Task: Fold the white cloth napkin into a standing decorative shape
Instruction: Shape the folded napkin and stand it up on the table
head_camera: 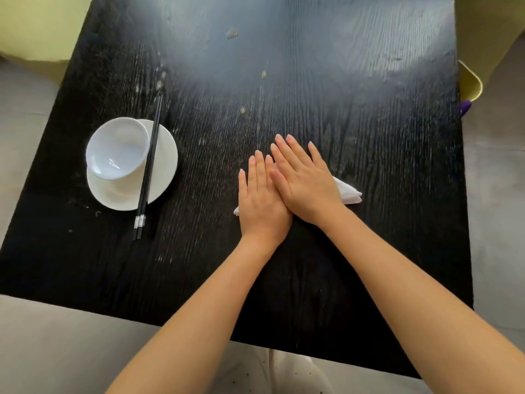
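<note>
Both palms flat, left hand (262, 199) and right hand (305, 182) pressing the folded white napkin (350, 193) right of the bowl (118, 147), fingers extended, gripping nothing. Uneven pressure could skew the crease.

table (312, 66): black, wood-grained, with pale scuffs and glare toward its far edge
plate (164, 172): white, round, near the table's left edge
bowl (118, 147): white, resting tilted on the plate's far-left part
chopsticks (148, 172): black pair with pale bands near the near ends, lying across the plate's right side, touching the bowl's rim
</note>
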`<state>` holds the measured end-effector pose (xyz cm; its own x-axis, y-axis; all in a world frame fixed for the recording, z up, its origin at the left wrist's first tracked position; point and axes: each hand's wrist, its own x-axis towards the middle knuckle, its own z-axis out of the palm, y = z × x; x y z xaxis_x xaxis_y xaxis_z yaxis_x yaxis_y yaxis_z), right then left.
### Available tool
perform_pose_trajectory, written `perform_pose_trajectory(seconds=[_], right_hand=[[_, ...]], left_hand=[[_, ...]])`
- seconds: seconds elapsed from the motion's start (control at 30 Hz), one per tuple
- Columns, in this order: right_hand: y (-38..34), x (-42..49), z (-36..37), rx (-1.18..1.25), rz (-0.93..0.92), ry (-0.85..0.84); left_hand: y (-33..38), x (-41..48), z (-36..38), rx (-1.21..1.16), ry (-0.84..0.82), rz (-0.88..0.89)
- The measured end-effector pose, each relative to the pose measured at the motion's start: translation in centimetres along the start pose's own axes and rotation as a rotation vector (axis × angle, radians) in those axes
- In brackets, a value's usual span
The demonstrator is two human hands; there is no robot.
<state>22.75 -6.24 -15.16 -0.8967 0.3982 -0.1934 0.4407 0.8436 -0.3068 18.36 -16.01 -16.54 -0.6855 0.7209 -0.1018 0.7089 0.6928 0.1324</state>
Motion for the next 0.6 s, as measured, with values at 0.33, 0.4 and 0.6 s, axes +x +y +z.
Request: perform_pose_trajectory(seconds=[0.33, 0.4, 0.6], right_hand=[[5.0, -6.2, -0.2, -0.134, 0.189, 0.097], [5.1, -6.1, 0.0, -0.111, 0.192, 0.098], [5.1, -6.2, 0.0, -0.109, 0.168, 0.129]], left_hand=[[-3.0, -0.7, -1.0, -0.043, -0.044, 0.03], [-3.1, -0.3, -1.6, -0.12, -0.051, 0.015], [-1.1, 4.8, -5.3, -0.545, -0.242, -0.099]])
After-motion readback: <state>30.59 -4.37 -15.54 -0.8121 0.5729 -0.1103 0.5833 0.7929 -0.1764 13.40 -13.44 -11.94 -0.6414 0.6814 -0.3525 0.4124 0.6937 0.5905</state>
